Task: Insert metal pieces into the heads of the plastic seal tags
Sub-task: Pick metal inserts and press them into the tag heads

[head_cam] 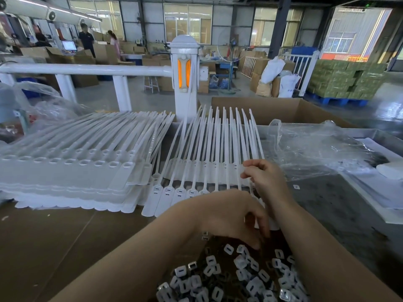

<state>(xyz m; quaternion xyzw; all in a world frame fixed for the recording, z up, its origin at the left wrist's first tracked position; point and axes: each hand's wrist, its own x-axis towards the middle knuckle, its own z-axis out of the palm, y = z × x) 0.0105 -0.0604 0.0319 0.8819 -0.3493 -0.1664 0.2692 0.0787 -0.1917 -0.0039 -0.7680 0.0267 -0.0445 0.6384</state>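
We found the strip of joined seal tags (196, 171) lying flat on the cardboard work surface (54, 236), heads toward us and tails running away toward the far carton (283, 110). The long axis of each tag therefore ran near-to-far, and the heads formed a row running left to right directly beyond our hands. The visible heads at the left of the row showed dark slots; whether these already held inserts we could not tell.

The pile of metal pieces (235, 277) sat nearest to us, below and between both forearms.

Our left hand (235, 216) hung curled, fingertips pointing down, directly above the far edge of the pile and just short of the row of heads. Whether a piece was pinched in it we could not tell; the fingertips were partly hidden.

Our right hand (263, 177) lay further out, on the right end of the strip, thumb and forefinger closed lightly on a tag there, apparently steadying it.

In our judgement the left hand was the nearer to both pile and heads: a piece would go from the pile forward and slightly upward in the view into a head. A second stack of tags (65, 171) lay well to the left.
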